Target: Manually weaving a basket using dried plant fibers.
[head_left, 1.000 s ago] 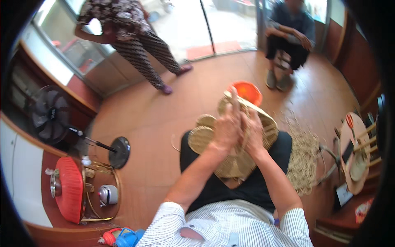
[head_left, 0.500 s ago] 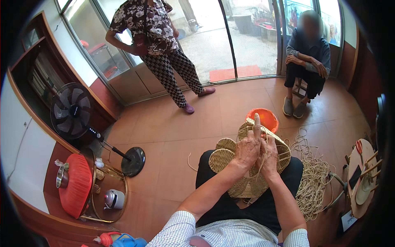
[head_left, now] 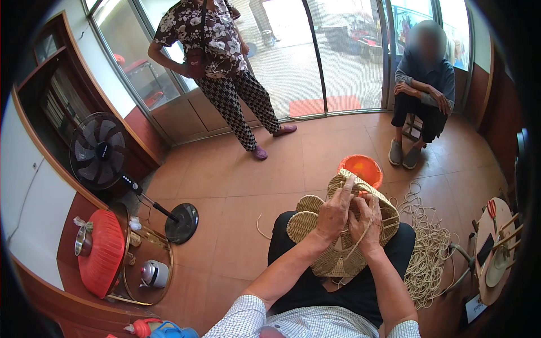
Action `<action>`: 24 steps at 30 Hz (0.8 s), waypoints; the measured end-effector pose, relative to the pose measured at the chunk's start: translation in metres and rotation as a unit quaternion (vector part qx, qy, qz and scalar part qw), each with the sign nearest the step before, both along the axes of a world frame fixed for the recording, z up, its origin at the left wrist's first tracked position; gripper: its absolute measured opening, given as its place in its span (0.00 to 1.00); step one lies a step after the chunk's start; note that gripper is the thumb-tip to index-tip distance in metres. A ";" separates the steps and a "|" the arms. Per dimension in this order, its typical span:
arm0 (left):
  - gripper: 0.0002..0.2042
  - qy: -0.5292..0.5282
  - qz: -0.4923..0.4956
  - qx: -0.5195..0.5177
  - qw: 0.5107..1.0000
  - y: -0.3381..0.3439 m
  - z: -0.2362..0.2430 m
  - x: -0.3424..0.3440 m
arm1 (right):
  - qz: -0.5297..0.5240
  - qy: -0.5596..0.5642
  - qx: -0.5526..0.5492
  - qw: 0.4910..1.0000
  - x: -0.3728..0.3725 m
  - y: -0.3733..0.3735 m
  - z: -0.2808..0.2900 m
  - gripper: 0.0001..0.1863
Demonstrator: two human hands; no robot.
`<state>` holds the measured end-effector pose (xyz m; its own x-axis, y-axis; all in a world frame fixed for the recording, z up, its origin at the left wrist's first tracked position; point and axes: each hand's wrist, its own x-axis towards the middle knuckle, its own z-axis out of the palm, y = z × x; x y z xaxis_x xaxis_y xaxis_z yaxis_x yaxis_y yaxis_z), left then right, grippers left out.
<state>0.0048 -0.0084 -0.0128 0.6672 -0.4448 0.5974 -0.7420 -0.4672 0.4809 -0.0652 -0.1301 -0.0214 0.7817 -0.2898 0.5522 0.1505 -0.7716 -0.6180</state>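
A woven straw basket-like piece (head_left: 329, 266) rests on my lap, with rounded petal-like lobes (head_left: 301, 226) at its left and openings in the weave. My left hand (head_left: 333, 214) is closed at its upper part, fingers pointing away from me and gripping the weave. Close beside it, my right hand (head_left: 366, 224) is curled shut with a straw cord (head_left: 359, 241) trailing from it toward me. The fingertips of both hands meet near an opening, and what lies exactly between them is partly hidden.
An orange basin (head_left: 365, 167) stands beyond the work. Loose straw cord (head_left: 431, 262) lies heaped at my right, near a round stand with red scissors (head_left: 492, 209). A fan (head_left: 101, 149) and red-covered table (head_left: 107, 253) are left. One person stands, another sits by the doors.
My left index finger, raised before, has come down onto the weave. The hands have drawn slightly apart, and the right one has turned with the cord.
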 end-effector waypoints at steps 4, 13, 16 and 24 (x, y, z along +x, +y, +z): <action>0.24 -0.024 0.011 -0.055 0.998 0.004 -0.002 -0.004 | 0.001 -0.009 -0.010 1.000 -0.002 0.001 0.005 0.19; 0.14 0.338 -0.085 -0.334 0.876 0.012 0.002 -0.010 | 0.011 -0.057 -0.007 0.998 -0.001 0.007 0.010 0.22; 0.13 0.454 -0.170 -0.396 0.780 0.037 0.006 -0.001 | -0.024 -0.076 -0.059 0.995 -0.012 0.019 0.024 0.25; 0.19 0.476 -0.160 -0.407 0.763 0.069 0.004 0.007 | -0.017 -0.085 -0.181 0.980 -0.012 0.025 0.013 0.28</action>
<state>0.0119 0.0610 -0.0086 0.9063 -0.4160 0.0741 0.1122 0.4061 0.9069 -0.0769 -0.1053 -0.0081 0.6624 -0.0748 0.7454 0.1991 -0.9416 -0.2714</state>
